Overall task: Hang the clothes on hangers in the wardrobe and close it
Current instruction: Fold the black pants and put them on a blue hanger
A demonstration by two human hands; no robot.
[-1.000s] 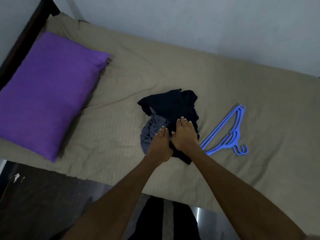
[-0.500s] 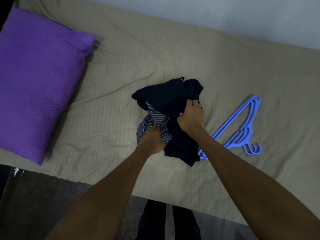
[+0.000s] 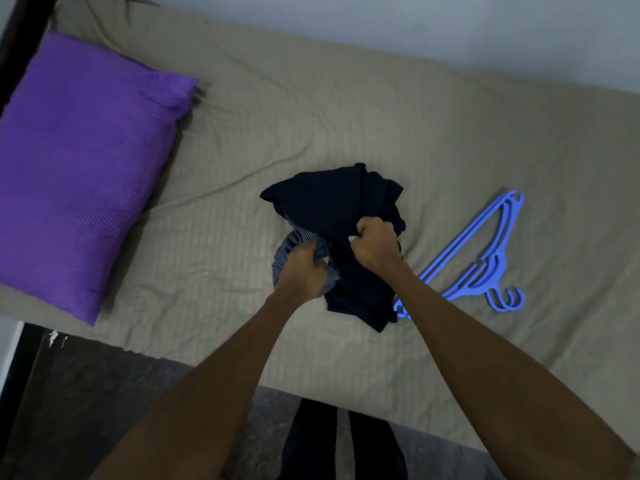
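Observation:
A small heap of clothes lies in the middle of the bed. On top is a dark navy garment (image 3: 322,199); my right hand (image 3: 375,244) grips a bunch of its cloth in a fist. Under its left side shows a blue-and-white striped garment (image 3: 289,245), which my left hand (image 3: 304,271) grips with curled fingers. Blue plastic hangers (image 3: 485,258) lie stacked flat on the sheet just right of the heap, hooks toward me; their near end touches the navy cloth. No wardrobe is in view.
The bed (image 3: 346,109) has a wrinkled beige sheet and a purple pillow (image 3: 79,168) at its left end. A pale wall runs behind it. A dark bed frame (image 3: 14,39) stands at far left. Dark floor and my legs lie below the near edge.
Both hands went from lying flat on the heap to closing into fists on the cloth. The right hand has bunched the navy garment upward; the left has gathered the striped one.

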